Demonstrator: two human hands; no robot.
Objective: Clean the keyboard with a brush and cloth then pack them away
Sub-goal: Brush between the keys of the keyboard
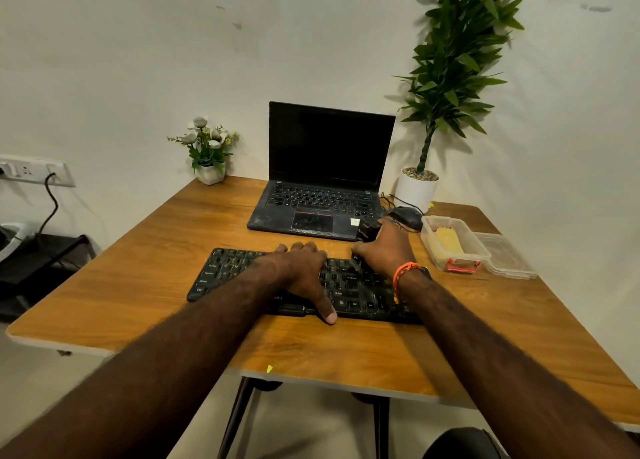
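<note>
Right, you're in the brushing step. Your right hand (381,250) has its grip curled round a black brush (367,234), handle sticking up past the knuckles, working end down on the keys at the right part of the keyboard (221,271); the bristles are hidden under the hand. Your left hand (301,271) has no grip on anything: fingers flat on the middle keys, thumb over the near edge, pinning the board to the bench (138,285).

Just right of the brush grip sits an open plastic box (453,247) with a yellow cloth (448,240) inside, its lid (505,256) lying beside it, further right. Beyond the grip: laptop (329,167) and mouse (407,216), not part of the job.

My read: the left part of the keyboard probably isn't brushed yet. Next move calls for sweeping the brush row by row towards the left hand, shifting that hand off the keys so it doesn't block. Cloth after, then both go in the box.
</note>
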